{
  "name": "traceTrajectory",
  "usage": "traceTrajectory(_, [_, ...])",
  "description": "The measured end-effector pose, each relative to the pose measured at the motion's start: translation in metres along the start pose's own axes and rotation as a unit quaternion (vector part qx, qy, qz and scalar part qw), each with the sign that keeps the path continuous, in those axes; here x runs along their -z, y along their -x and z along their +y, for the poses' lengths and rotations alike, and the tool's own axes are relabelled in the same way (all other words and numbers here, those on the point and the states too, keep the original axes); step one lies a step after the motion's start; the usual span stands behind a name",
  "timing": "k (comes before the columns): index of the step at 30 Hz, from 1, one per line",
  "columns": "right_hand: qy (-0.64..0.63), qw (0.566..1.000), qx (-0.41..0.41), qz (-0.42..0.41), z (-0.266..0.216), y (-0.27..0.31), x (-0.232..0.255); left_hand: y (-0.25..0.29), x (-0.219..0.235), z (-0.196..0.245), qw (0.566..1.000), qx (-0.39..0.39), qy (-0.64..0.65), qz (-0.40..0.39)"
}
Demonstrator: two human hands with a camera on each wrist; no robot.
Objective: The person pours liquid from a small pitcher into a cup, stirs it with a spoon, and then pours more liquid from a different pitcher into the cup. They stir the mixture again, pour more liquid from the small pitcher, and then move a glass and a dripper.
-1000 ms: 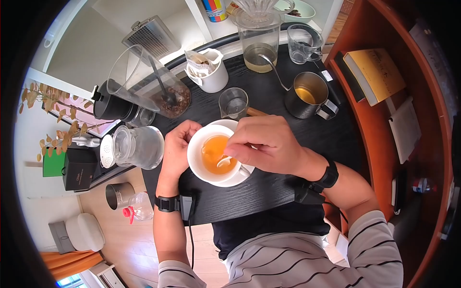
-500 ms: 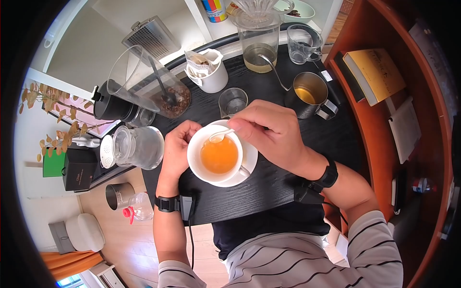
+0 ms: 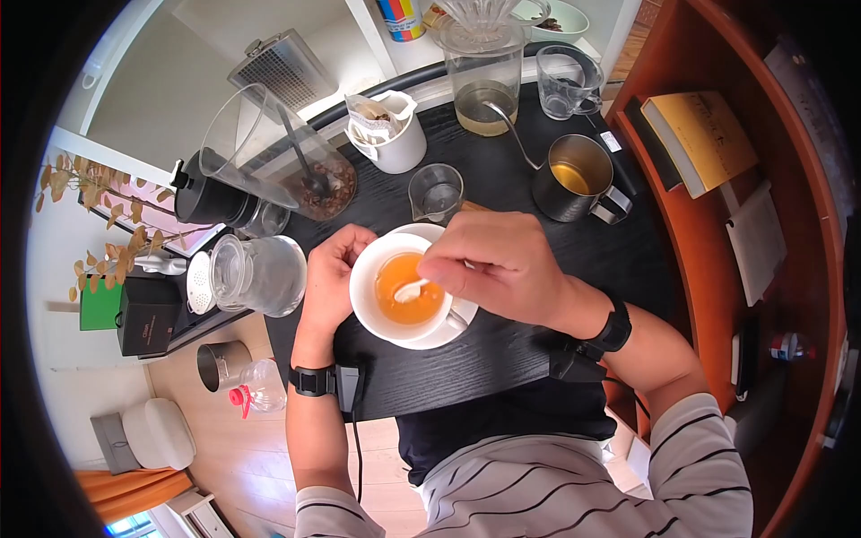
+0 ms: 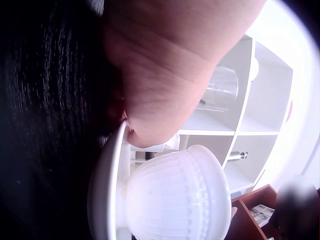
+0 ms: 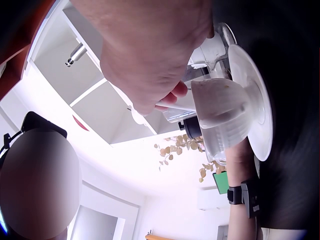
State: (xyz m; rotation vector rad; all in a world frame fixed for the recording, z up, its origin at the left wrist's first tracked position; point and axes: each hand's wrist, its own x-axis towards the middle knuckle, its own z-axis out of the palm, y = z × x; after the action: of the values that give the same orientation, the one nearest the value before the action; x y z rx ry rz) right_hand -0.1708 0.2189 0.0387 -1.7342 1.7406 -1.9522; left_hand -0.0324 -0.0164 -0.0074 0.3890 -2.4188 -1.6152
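Note:
A white fluted cup of orange liquid stands on a white saucer. At the saucer's left side, my left hand pinches its rim, the thumb lying over the edge in the left wrist view. My right hand holds a white spoon by its handle between thumb and fingers, above the cup's right side. The spoon's bowl is in the liquid near the middle of the cup. Most of the handle is hidden by the right hand in the head view.
Beyond the cup stand a small glass pitcher and a white mug. A steel gooseneck kettle is to the right. On the left are a glass jar and a tall clear container with brown bits.
The spoon went from the liquid's near right part up to the cup's far rim, then back down into the middle. My right hand moved with it; the left hand stayed put.

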Motion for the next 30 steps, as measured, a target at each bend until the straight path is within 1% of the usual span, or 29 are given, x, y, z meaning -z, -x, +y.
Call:
traceTrajectory(1, [0.0,1.0,0.0,0.0,0.0002,-0.0002,-0.0015,0.0,-0.0001,-0.0003,1.0,0.0,0.001,0.001])
traceTrajectory(3, [0.004,0.997,-0.04,0.059,-0.0001,-0.0003,-0.0036,-0.0002,0.0002,0.0001,1.0,0.0,-0.001,0.0])
traceTrajectory(6, [0.035,0.996,-0.051,0.068,-0.0028,-0.0024,-0.0016,-0.0002,-0.0003,0.0031,1.0,0.001,0.001,0.0])
traceTrajectory(10, [0.043,0.996,-0.05,0.062,-0.0026,-0.0017,-0.0021,-0.0002,-0.0006,0.0029,1.0,0.003,0.016,-0.001])
traceTrajectory(16, [0.049,0.996,-0.039,0.066,-0.0027,-0.0019,-0.0012,-0.0001,0.0004,0.0,1.0,-0.002,0.007,0.0])
traceTrajectory(18, [0.057,0.996,-0.051,0.055,-0.0013,0.0,0.0012,-0.0001,-0.0001,0.0012,1.0,-0.001,0.007,0.0])
traceTrajectory(22, [0.052,0.995,-0.061,0.065,-0.0012,0.0003,0.0013,0.0001,-0.001,0.0059,1.0,-0.004,-0.001,0.003])
traceTrajectory(24, [0.027,0.998,-0.055,0.035,-0.0026,-0.0003,0.0035,0.0,-0.0009,0.0039,1.0,-0.001,0.004,0.001])
traceTrajectory(25, [0.027,0.998,-0.055,0.035,-0.0013,-0.0002,0.0032,-0.0001,-0.0008,0.0026,1.0,0.001,0.01,0.0])
traceTrajectory(27, [0.004,1.0,0.002,0.007,0.002,0.0003,0.0021,0.0,-0.0005,0.0005,1.0,0.0,0.012,-0.001])
traceTrajectory(28, [0.004,1.0,0.002,0.007,0.0001,0.0007,0.002,0.0001,-0.0003,0.0,1.0,0.0,0.013,-0.001])
traceTrajectory(30, [0.003,0.999,-0.022,-0.023,-0.0055,0.0018,0.0018,-0.0001,0.0,0.0,1.0,-0.003,0.009,-0.001])
